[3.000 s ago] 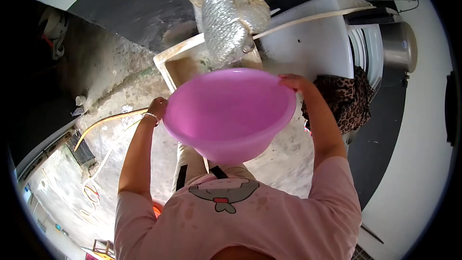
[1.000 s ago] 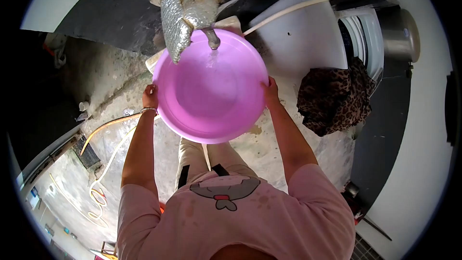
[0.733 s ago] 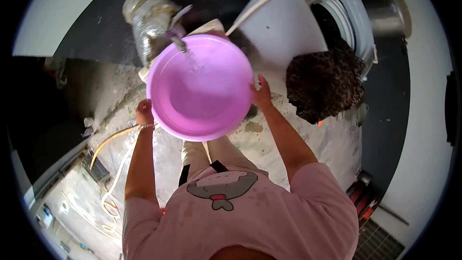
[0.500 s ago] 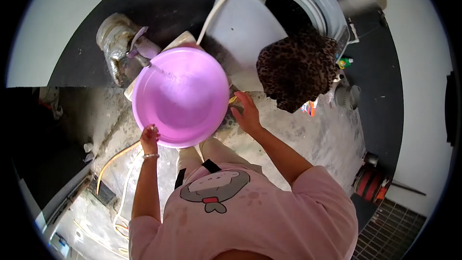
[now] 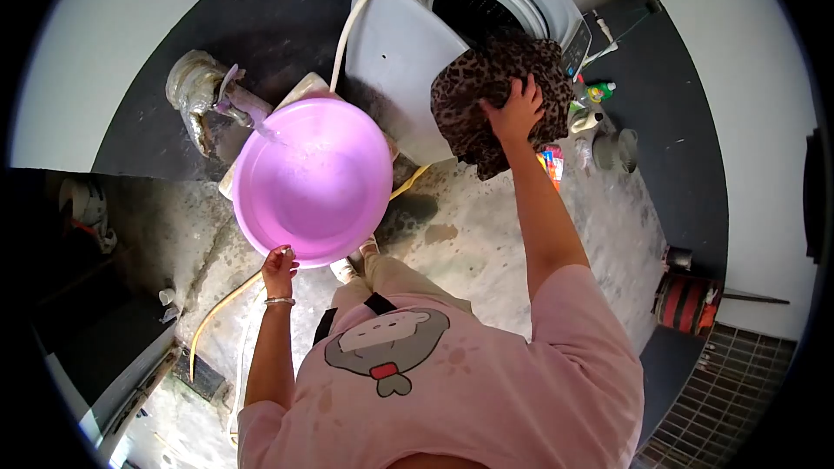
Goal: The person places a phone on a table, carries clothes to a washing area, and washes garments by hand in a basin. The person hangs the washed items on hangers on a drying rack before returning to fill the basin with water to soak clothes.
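Observation:
A pink basin (image 5: pixel 313 182) rests on a pale sink edge while water runs into it from a tap (image 5: pixel 258 122). At the basin's near rim is my left hand (image 5: pixel 278 271), its fingers bent and pressed together; whether they grip the rim is hard to see. My right hand (image 5: pixel 518 111) lies with fingers spread on a leopard-print cloth (image 5: pixel 469 100). That cloth hangs over the front of an open top-loading washing machine (image 5: pixel 400 61).
A wrapped pipe (image 5: pixel 193 87) stands behind the tap. A white hose (image 5: pixel 352 22) runs down the machine's side. Bottles (image 5: pixel 599 92) and a grey container (image 5: pixel 617 151) stand at the right, with a red-and-black object (image 5: pixel 686 302) nearer. A yellow hose (image 5: pixel 217 311) lies on the floor at the left.
My right hand has left the basin's right rim and moved up and right onto the cloth. The basin, earlier held in both hands, now sits under the running tap. The view has turned right.

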The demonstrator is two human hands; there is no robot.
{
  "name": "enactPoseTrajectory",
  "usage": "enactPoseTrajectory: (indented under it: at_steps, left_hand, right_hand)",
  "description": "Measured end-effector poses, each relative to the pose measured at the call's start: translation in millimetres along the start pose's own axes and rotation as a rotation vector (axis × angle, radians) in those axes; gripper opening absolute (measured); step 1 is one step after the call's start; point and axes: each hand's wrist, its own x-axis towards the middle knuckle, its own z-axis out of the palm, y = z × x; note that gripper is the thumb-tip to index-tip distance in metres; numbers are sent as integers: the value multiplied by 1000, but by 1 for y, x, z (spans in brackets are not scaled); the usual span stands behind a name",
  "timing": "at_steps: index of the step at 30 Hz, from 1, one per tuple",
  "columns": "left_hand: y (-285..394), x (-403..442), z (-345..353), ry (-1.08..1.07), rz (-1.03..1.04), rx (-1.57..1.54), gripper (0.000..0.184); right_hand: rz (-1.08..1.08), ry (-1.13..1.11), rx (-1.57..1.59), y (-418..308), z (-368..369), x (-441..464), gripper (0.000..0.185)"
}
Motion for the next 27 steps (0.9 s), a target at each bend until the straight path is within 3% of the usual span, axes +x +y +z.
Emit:
enactPoseTrajectory:
  at_steps: [1, 6, 8, 10, 12, 13, 14, 16, 19, 23, 27]
  left_hand:
    - [-4, 0, -7, -6, 2, 0, 12]
    - [-16, -11, -38, 78, -6, 34, 14]
    - [-23, -16, -50, 72, -19, 12, 14]
    - [-34, -22, -57, 65, -23, -22, 15]
    - [-34, -28, -58, 51, -39, -36, 15]
    - [-33, -30, -59, 56, -39, -31, 14]
    - [-32, -32, -59, 61, -37, -30, 14]
    - [-30, -33, -62, 66, -36, -26, 14]
    - [-26, -32, -64, 56, -27, -53, 14]
    - [-15, -28, -63, 26, -27, -105, 15]
    - [14, -24, -40, -121, 15, -207, 12]
  right_hand:
    - [-27, 17, -43, 0, -2, 1, 69]
    - [-348, 65, 70, 23, -2, 6, 59]
    - [-298, -11, 40, 30, -9, 6, 53]
    - [-125, -126, 14, 33, -19, 12, 45]
    - [-167, 18, 660, 47, -11, 22, 36]
    - [-69, 74, 839, 40, -14, 20, 33]
    - [229, 15, 999, 36, -17, 12, 34]
    - [500, 9, 1223, 15, -18, -4, 36]
    - [600, -133, 1475, -51, -59, -45, 46]
    - [676, -440, 1762, -86, -60, -66, 37]
    - [677, -601, 1879, -127, -79, -88, 36]
